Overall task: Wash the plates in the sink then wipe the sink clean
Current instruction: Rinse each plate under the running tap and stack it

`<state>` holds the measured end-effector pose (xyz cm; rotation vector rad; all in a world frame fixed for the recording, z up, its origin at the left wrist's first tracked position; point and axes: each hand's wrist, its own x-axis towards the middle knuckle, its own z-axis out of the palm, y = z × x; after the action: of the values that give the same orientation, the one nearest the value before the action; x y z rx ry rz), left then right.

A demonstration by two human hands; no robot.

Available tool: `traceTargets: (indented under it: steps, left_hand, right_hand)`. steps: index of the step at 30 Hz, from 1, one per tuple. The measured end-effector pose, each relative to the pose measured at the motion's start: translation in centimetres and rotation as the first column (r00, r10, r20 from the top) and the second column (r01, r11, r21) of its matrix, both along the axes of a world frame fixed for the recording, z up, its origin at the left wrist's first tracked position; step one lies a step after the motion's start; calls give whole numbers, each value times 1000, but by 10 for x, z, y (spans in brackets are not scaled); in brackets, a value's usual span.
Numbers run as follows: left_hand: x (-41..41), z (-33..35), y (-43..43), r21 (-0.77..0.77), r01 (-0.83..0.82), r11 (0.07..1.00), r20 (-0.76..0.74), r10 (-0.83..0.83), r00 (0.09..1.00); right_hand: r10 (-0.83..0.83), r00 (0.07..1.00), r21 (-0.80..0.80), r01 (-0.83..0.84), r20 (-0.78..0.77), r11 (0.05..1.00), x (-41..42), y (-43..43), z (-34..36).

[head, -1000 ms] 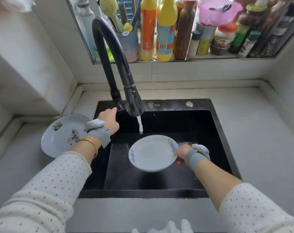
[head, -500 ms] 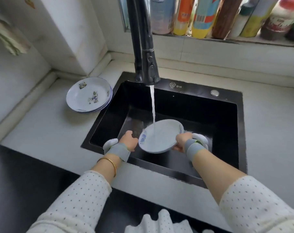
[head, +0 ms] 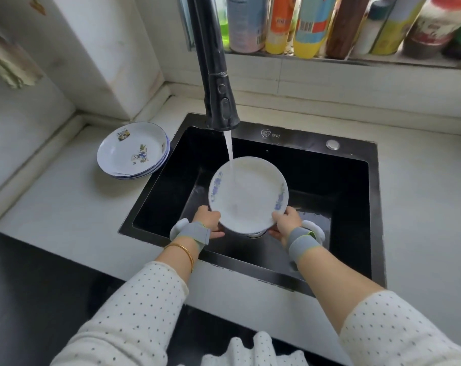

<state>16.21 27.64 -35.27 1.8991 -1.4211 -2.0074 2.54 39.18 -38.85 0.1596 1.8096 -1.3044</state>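
Over the black sink (head: 356, 196), a white plate (head: 248, 196) tilts under the faucet (head: 219, 96) stream — left hand (head: 209, 220) and right hand (head: 287, 224) each curl fingers around its near rim — while stacked plates (head: 133, 151) sit on the counter left of the sink.

Both arms are extended forward, dotted sleeves pushed up. The left hand (head: 209, 219) and right hand (head: 286, 223) are curled closed on opposite lower edges of a plate (head: 248, 194). Grey bands are worn at both wrists, a gold bangle on the left.
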Motion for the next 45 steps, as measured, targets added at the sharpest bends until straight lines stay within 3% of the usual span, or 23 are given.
traceTargets:
  steps: [7, 17, 21, 26, 28, 32, 36, 40, 45]
  left_hand:
    - [10, 3, -8, -155, -9, 988, -109, -8, 994]
    - [10, 4, -22, -213, 83, 973, -42, -94, 995]
    - [7, 1, -26, -158, 119, 980, 10, -119, 993]
    - [11, -5, -20, -1, 91, 996, 36, -91, 995]
    - [12, -10, -17, 68, 38, 997, 27, -40, 999]
    - [5, -17, -8, 107, -28, 994, -14, 30, 999]
    - [-6, -21, -5, 176, -109, 978, -101, 128, 987]
    - [-16, -23, -9, 192, -129, 973, -178, 163, 970]
    - [-19, -25, -16, 1, -61, 998, -187, 60, 980]
  right_hand:
    - [-15, 945, -82, 44, 328, 996, 14, 0, -8]
    - [77, 893, 54, -113, 443, 992, 16, 7, -18]
    - [131, 914, 99, -182, 385, 978, 11, 7, -6]
    - [278, 955, 289, -296, 103, 910, -7, -6, 13]
    - [384, 923, 373, -346, -30, 861, -13, -13, 22]
    - [409, 890, 414, -301, -201, 859, -21, -21, 35]
    - [525, 770, 447, -350, -363, 823, -16, -18, 63]
    - [506, 708, 373, -353, -493, 858, -17, -9, 68]
    - [301, 857, 163, -255, -418, 953, -17, 8, 44]
